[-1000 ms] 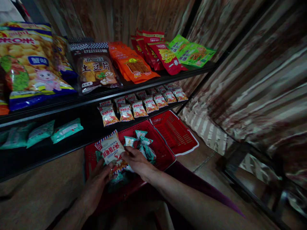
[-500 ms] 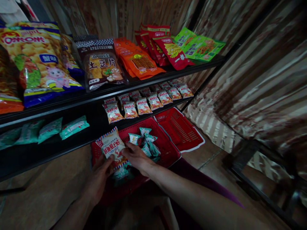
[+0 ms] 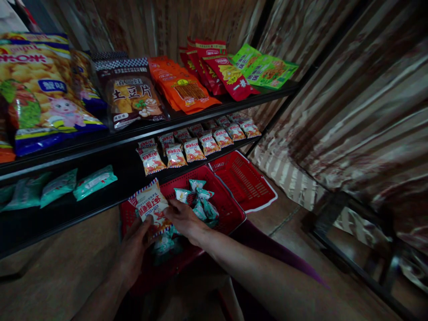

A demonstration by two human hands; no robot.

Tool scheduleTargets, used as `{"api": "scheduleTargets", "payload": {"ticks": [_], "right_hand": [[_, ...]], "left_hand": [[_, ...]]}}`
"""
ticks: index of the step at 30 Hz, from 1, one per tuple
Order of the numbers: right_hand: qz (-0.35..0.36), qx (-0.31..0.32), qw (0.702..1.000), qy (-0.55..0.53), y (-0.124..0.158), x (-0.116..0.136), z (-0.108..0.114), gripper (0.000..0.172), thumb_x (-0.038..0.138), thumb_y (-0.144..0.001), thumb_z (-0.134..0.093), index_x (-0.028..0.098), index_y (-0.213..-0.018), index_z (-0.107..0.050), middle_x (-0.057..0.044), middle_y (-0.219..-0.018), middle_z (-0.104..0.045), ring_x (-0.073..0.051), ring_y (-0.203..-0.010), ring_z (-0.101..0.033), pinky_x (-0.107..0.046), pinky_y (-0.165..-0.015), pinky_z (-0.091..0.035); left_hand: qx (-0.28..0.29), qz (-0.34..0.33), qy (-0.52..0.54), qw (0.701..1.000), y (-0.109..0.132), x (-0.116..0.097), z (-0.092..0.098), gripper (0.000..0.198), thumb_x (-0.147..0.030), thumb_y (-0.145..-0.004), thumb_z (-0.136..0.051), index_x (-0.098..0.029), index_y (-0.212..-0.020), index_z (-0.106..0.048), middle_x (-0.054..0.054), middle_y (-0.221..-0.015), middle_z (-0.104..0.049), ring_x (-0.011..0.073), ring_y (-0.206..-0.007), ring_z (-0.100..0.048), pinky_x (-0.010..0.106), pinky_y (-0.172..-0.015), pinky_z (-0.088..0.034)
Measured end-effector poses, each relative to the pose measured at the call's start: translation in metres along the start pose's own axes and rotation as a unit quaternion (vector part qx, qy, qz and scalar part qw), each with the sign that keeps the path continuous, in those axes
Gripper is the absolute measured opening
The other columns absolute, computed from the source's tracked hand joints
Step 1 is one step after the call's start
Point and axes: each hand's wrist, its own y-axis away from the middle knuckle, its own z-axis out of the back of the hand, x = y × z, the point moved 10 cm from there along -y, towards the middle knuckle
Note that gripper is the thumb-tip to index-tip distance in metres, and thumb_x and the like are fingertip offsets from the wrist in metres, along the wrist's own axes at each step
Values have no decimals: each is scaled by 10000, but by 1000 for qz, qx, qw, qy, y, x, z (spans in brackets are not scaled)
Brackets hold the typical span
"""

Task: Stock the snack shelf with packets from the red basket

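Head view: white-and-orange packet (image 3: 152, 203) between two hands, over the red basket (image 3: 230, 214)

Farthest left, beyond the red basket, puffy yellow-and-blue bags (image 3: 36, 89) lean on the upper shelf (image 3: 187, 118). Beneath them, left of the basket, teal packets (image 3: 95, 183) lie in a line on the lower shelf (image 3: 129, 167). A brown bag (image 3: 133, 93) stands on the upper shelf, beyond the basket's left end.

Over that left end is the left hand (image 3: 133, 245), its thumb pressed on the front of the white-and-orange packet and its other fingers largely hidden behind; thumb and fingers are clamped on it. The packet tilts face up above the basket. At its right edge the right hand (image 3: 182, 218) pinches it between thumb and fingers, also above the basket.

Orange bags (image 3: 187, 89) overlap on the upper shelf past the basket. Inside the basket, a cluster of small teal packs (image 3: 200, 203) sits just right of the right hand. Beyond the basket's far side, small orange-and-white packets (image 3: 195, 149) fill rows on the lower shelf. Red bags (image 3: 230, 78) and green bags (image 3: 267, 67) follow on the upper shelf.

Just right of the basket is a white-rimmed red basket (image 3: 245, 183); well to the right stand a striped curtain (image 3: 334, 111) and a dark frame (image 3: 341, 200).
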Motion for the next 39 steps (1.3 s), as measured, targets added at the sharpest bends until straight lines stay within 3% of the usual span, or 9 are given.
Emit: {"api": "scheduleTargets", "payload": {"ticks": [9,14,22,25,30,35,39], "right_hand": [[12,0,1000,-1,-3,-2,-2,231,276,-803,-511,178,-946,-663,-16,-821,-658,-135,-750,-567,-233,-667,-452],[5,3,1000,-6,-4,-2,-5,219,259,-802,-504,173,-936,-654,-11,-807,-650,-123,-723,-554,-212,-630,-432],[18,0,999,-49,-6,3,-12,220,267,-821,-533,149,-973,-638,-28,-849,-657,-126,-746,-575,-232,-676,-454],[38,23,997,-66,-19,6,-15,281,327,-797,-607,171,-1029,-639,-35,-904,-678,-148,-800,-608,-258,-711,-481],[74,74,994,30,-49,26,-26,262,360,-785,-634,183,-976,-661,-20,-878,-673,-144,-773,-598,-251,-670,-456],[85,98,978,165,-74,48,-30,297,410,-791,-617,165,-952,-659,-29,-854,-651,-145,-732,-574,-245,-620,-408],[124,79,978,150,-95,58,-22,347,415,-812,-596,176,-1062,-632,-43,-957,-663,-163,-822,-603,-256,-695,-438]], "left_hand": [[-18,0,4,1000,-5,0,6,244,-294,-820,-614,-207,-1046,-643,71,-1133,-667,196,-959,-655,322,-773,-570],[-16,-5,-3,1000,-4,-6,6,220,-252,-816,-603,-192,-1024,-643,57,-1044,-693,173,-858,-667,305,-746,-561],[2,-26,5,1000,-7,-13,5,337,-333,-766,-653,-204,-1076,-627,67,-1097,-687,210,-960,-660,327,-792,-548],[9,-37,-1,999,-8,-16,4,384,-335,-750,-671,-216,-1111,-619,75,-1100,-687,219,-972,-662,326,-796,-545],[-1,-49,-13,999,-18,-28,13,421,-336,-769,-656,-206,-1164,-589,72,-1044,-702,210,-915,-679,326,-791,-539],[-8,-88,-51,995,-42,-51,18,425,-334,-722,-705,-181,-1108,-612,57,-1025,-702,195,-905,-670,285,-768,-521],[-14,-103,-64,993,-67,-64,7,431,-356,-699,-710,-198,-1089,-616,27,-967,-706,172,-815,-667,262,-684,-503]]}}
